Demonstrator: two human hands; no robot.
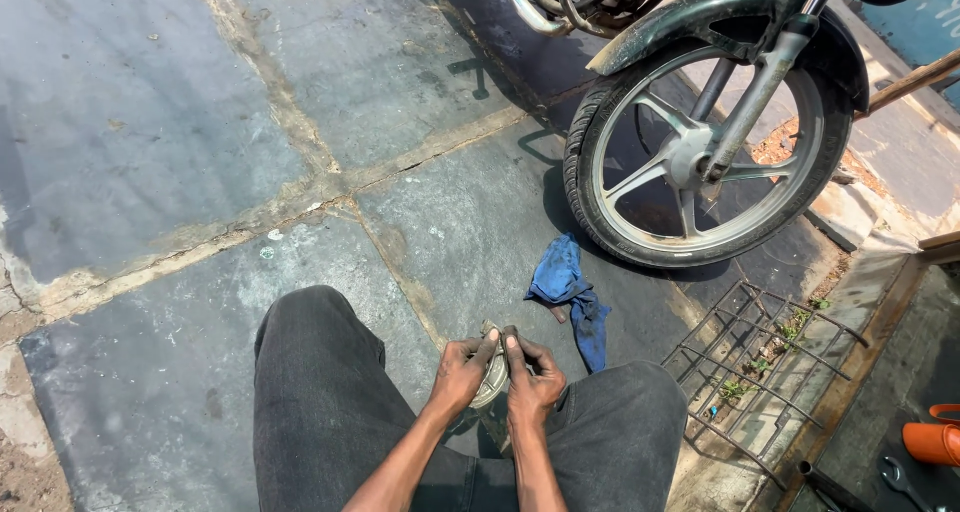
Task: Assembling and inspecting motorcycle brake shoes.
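Observation:
Between my knees, my left hand [460, 374] and my right hand [530, 380] both grip a small round metal part [493, 380], greyish and dirty. My thumbs press on its upper edge. Most of the part is hidden by my fingers. I sit or squat in dark trousers [320, 392] on stone paving.
A motorcycle's front wheel [700, 152] with a dark mudguard stands ahead on the right. A blue rag [570, 292] lies on the slabs near it. A metal grate [760, 362] covers a drain at right. An orange object [932, 440] and a spanner [900, 480] lie at bottom right.

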